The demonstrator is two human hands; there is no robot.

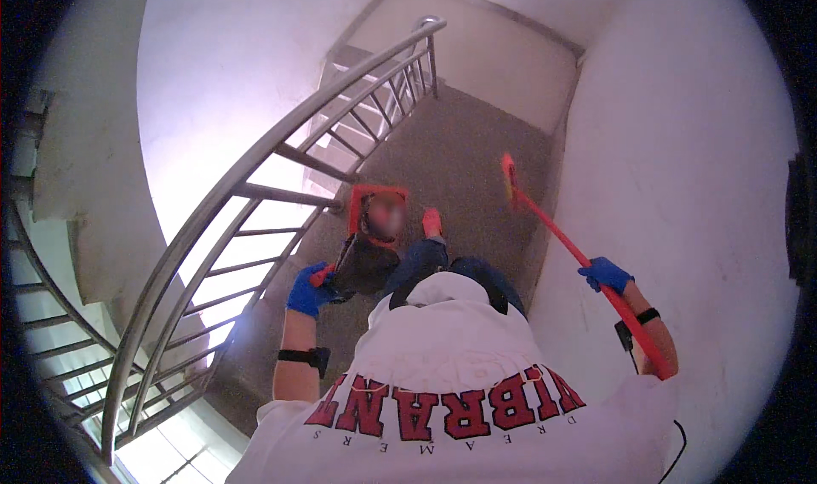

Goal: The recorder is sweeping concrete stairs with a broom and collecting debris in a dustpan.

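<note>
My left hand [309, 292], in a blue glove, is closed round a short red handle. Black plastic, apparently a bag [366, 267], hangs by this hand and reaches to a red dustpan [379, 190], whose inside is partly blurred. On the other side, my right hand [606, 274], also gloved in blue, grips the long red handle of a broom [553, 224]. The handle slants back past my right forearm, and the broom's red head [510, 176] points forward, near the right wall. Whether its bristles touch the floor I cannot tell.
A metal stair railing [281, 150] curves along my left, with steps [345, 127] beyond it. The white wall [672, 169] stands close on my right. A grey-brown floor [477, 144] stretches ahead to a far wall. My red shoe [432, 223] is beside the dustpan.
</note>
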